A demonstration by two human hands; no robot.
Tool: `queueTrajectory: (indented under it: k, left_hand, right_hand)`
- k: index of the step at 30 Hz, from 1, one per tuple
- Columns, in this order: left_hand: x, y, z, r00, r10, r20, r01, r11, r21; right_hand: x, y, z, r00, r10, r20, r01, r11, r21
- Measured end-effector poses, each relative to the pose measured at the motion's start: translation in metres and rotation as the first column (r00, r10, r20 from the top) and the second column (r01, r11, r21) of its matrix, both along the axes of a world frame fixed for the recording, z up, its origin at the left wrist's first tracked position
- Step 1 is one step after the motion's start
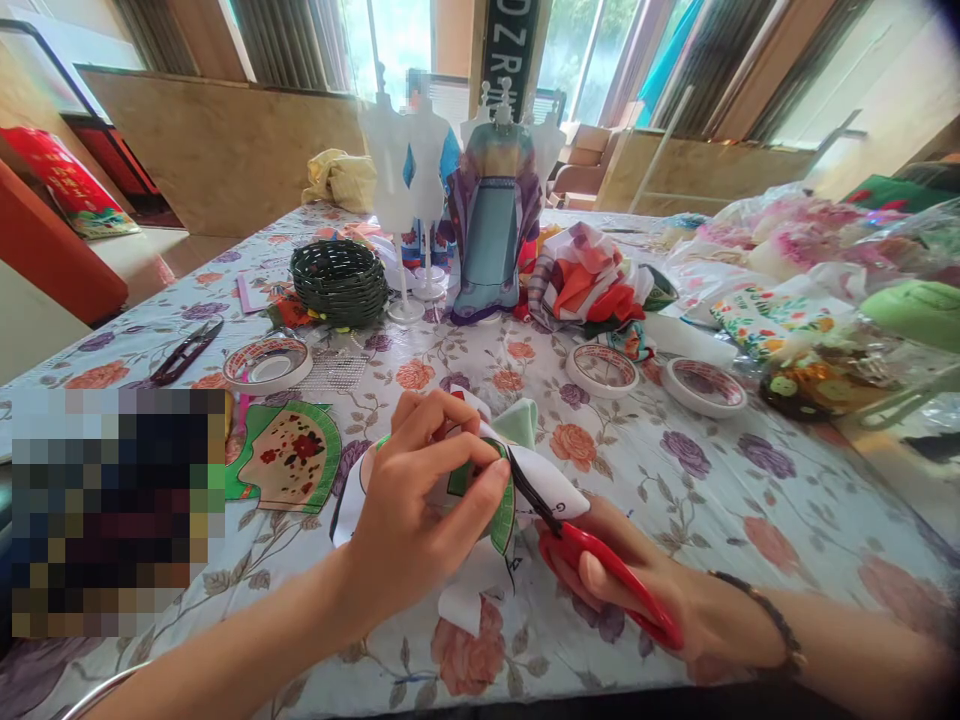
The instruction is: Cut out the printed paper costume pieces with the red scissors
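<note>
As two hands (pixel 420 490) work, one scissors (pixel 619 575) gripped, three tapes (pixel 709 404)

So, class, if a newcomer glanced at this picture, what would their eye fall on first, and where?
Probably the red-handled scissors in the right hand, just right of centre in the foreground, beside the left hand, which pinches a green-edged printed piece. Next, perhaps, the purple and blue gown on a small dress form, standing upright in the upper middle.
</note>
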State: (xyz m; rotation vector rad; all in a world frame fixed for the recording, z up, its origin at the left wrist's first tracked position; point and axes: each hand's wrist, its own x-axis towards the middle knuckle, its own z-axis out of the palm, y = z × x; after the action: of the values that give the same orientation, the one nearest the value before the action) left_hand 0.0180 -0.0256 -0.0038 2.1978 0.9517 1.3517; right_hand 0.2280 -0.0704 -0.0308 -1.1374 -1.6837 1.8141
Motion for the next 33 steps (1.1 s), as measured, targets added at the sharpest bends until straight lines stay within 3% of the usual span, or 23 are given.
queueTrajectory:
  k: [7, 19, 24, 30, 33]
  left_hand:
    - [0.0, 0.0, 0.002, 1.0, 0.0, -0.015, 0.0, 1.0, 0.0]
    - [0.0, -0.002, 0.003, 1.0, 0.0, -0.021, 0.0, 1.0, 0.007]
    - [-0.001, -0.003, 0.003, 1.0, -0.002, -0.019, 0.002, 1.0, 0.006]
    - [-0.001, -0.001, 0.003, 1.0, -0.013, -0.014, 0.013, 1.0, -0.006]
    - [-0.001, 0.0, 0.003, 1.0, -0.013, -0.019, 0.013, 1.0, 0.001]
  right_hand:
    - [0.005, -0.005, -0.006, 1.0, -0.025, 0.016, 0.024, 1.0, 0.019]
    - [0.003, -0.008, 0.002, 0.987, -0.144, 0.064, 0.15, 0.984, -0.1]
    - [0.004, -0.008, -0.002, 0.993, -0.112, 0.034, 0.115, 0.988, -0.106]
    - [0.005, -0.005, -0.014, 0.998, -0.045, -0.037, 0.046, 0.999, 0.016]
    - [0.003, -0.003, -0.012, 0.999, 0.005, -0.038, -0.003, 0.999, 0.049]
